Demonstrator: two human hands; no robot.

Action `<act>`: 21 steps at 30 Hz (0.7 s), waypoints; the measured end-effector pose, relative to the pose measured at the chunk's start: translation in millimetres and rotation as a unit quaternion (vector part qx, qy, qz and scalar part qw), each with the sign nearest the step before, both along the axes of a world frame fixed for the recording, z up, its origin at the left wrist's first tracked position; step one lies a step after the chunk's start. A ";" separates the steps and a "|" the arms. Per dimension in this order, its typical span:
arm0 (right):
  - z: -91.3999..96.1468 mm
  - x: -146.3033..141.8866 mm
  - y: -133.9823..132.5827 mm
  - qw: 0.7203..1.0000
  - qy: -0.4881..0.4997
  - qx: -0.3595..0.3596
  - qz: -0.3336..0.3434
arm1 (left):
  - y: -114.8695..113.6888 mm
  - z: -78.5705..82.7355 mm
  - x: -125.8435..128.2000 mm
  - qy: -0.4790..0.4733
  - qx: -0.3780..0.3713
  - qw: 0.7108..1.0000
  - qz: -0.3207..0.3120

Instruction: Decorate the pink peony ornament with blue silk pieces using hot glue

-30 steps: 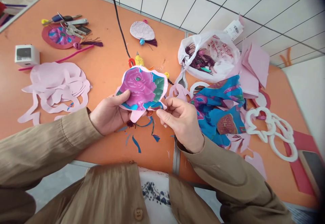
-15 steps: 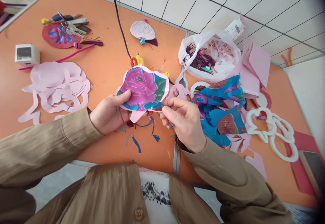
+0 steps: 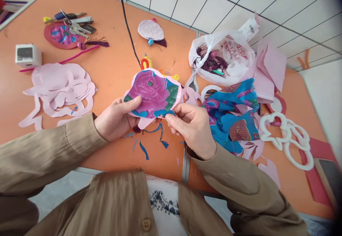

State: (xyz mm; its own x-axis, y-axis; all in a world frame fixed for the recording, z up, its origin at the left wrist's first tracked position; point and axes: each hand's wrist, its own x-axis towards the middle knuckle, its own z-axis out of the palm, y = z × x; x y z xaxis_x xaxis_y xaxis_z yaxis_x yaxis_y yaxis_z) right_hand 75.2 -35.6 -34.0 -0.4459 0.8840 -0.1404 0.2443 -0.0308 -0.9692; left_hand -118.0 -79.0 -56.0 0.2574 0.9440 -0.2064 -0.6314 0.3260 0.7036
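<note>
Orange tabletop [image 3: 114,157] filled much of the frame, with thin blue scraps [image 3: 144,151] loose at lower centre. Just above them, near the middle of the frame, the person held up a flower-printed piece [image 3: 151,90], its pale pink backing showing along the rim and as a tab [image 3: 145,122] below. At its left side the left hand [image 3: 114,120] gripped it, thumb across the print, fingers largely hidden underneath. At the lower right edge, the right hand [image 3: 193,127] was pinched narrowly on the border; which layer lay between the fingertips was too small to tell. Over the last half second the right thumb had moved inward against that border, and the piece had slid slightly rightward in the frame, which suggested the edge was still being worked and not finished. Beyond, bunched blue patterned cloth [image 3: 224,122] lay right of centre and pink cut sheets [image 3: 53,75] at left. Farther off sat a white plastic bag [image 3: 235,65] at upper right, a tasselled oval [image 3: 151,30] at upper centre and keys [image 3: 78,29] at upper left, before the tiled wall [image 3: 240,0].
</note>
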 end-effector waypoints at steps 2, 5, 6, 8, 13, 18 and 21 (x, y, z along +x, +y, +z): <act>0.9 -0.3 -0.4 1.000 -0.004 0.001 0.002 | -0.9 2.3 2.2 0.017 0.004 1.000 0.011; 1.6 -0.4 -0.9 1.000 -0.007 -0.001 0.004 | -2.6 4.1 6.1 0.058 0.035 0.997 0.033; 1.6 -0.4 -1.0 1.000 -0.008 -0.003 0.004 | -3.3 4.2 7.2 0.080 0.043 0.995 0.040; 1.4 -0.5 -1.2 1.000 -0.009 -0.005 0.005 | -4.7 3.8 8.7 0.129 0.044 0.989 0.051; 1.2 -1.3 -1.8 1.000 -0.006 -0.008 0.006 | -7.2 5.0 8.9 0.218 0.054 0.970 0.092; 0.3 -0.8 -2.4 0.999 0.035 -0.018 0.021 | -8.0 9.2 8.3 0.273 0.077 0.952 0.110; -1.6 1.3 -2.1 0.998 0.044 -0.034 0.026 | -8.2 9.3 8.8 0.277 0.071 0.952 0.106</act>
